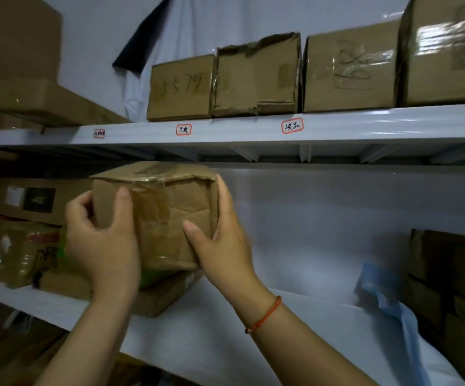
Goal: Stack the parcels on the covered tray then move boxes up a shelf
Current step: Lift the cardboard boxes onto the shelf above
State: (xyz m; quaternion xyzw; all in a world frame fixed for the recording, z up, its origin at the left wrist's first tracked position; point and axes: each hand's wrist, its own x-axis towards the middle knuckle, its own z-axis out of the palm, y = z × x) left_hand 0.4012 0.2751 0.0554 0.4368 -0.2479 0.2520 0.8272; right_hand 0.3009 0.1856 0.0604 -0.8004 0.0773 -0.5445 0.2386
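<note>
A crumpled, taped cardboard box [164,213] is held between both hands in front of the middle shelf [295,316], above a flat brown parcel [164,296]. My left hand [100,246] grips its left side, thumb across the front. My right hand [223,240] clasps the right side, thumb on the front face; a red cord bracelet circles that wrist. On the upper shelf [239,130] stand several cardboard boxes in a row, one marked "5579" [181,89].
Packets and a box [27,240] crowd the middle shelf's left end. Dark boxes [448,274] and blue plastic [387,296] sit at its right. More cartons [30,101] fill the upper shelf's left. Red-edged labels mark the upper shelf's front.
</note>
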